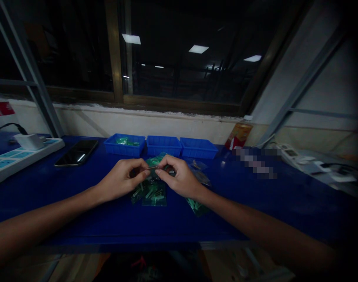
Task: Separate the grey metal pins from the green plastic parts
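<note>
My left hand [123, 178] and my right hand [179, 176] meet over the middle of a blue table [79, 203]. Both pinch one small thin metal part [152, 167] between their fingertips, left hand on its left end, right hand on its right end. Under and just before the hands lie several small clear bags of green parts [152, 194]. Another such bag [198, 206] shows beneath my right wrist. What the part is exactly I cannot make out in the dim light.
Three blue trays [124, 148] [164, 145] [198, 149] stand in a row behind the hands; the left one holds green parts. A black phone [76, 152] lies at the left, a white power strip [17, 156] further left. A red-yellow box [239, 136] leans against the wall.
</note>
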Action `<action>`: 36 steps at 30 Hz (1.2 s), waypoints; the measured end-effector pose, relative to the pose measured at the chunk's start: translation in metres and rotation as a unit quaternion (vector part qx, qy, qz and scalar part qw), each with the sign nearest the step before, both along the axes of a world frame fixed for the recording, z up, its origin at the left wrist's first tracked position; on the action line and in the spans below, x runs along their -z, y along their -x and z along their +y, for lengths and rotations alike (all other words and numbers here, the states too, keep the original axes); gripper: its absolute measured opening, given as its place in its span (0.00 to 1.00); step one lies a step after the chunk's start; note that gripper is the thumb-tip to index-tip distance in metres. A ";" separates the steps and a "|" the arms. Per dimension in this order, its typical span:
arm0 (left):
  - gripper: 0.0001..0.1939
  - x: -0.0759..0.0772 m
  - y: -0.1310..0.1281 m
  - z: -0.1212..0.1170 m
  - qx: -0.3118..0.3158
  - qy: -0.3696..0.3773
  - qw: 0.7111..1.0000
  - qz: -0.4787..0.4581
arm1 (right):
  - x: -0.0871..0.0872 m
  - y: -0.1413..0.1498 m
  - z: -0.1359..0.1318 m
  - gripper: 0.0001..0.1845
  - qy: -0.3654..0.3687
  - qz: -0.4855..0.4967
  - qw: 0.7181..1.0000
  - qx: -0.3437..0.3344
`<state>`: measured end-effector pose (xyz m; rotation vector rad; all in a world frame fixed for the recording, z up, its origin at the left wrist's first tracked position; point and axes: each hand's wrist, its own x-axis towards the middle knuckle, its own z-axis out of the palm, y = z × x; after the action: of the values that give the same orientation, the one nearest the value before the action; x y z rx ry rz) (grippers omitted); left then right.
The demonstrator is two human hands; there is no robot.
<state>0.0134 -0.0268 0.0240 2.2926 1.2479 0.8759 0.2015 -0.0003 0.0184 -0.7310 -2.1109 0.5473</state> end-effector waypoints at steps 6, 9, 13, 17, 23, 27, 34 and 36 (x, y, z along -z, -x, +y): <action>0.26 0.000 0.000 0.004 -0.037 0.147 0.986 -0.077 | -0.001 -0.008 0.005 0.05 -0.240 -0.063 0.968 0.041; 0.29 -0.002 -0.003 0.000 -0.001 0.248 0.956 -0.155 | -0.001 -0.011 0.005 0.06 -0.333 -0.102 0.936 0.044; 0.18 -0.003 -0.006 -0.004 0.037 0.282 0.931 -0.229 | -0.001 -0.010 0.000 0.07 -0.381 -0.132 0.915 0.028; 0.12 -0.003 -0.004 0.001 0.016 0.228 0.935 -0.272 | 0.000 -0.006 -0.002 0.13 -0.309 -0.108 0.944 0.041; 0.08 -0.001 0.001 0.008 -0.005 0.067 0.967 -0.245 | -0.001 -0.003 0.005 0.16 0.052 -0.004 0.998 0.026; 0.06 0.001 0.001 0.004 0.010 -0.001 0.979 -0.204 | -0.003 0.001 0.002 0.32 0.288 -0.003 0.954 -0.087; 0.05 -0.002 0.000 -0.001 0.040 -0.099 0.989 -0.100 | -0.004 0.006 -0.006 0.08 0.231 0.058 0.966 -0.096; 0.06 -0.002 0.001 0.000 0.031 -0.103 0.991 -0.085 | -0.003 0.006 -0.006 0.06 0.178 0.058 0.980 -0.068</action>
<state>0.0129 -0.0264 0.0257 2.3386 1.0512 1.1997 0.1959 -0.0061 0.0214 -0.7324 -1.9863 1.0365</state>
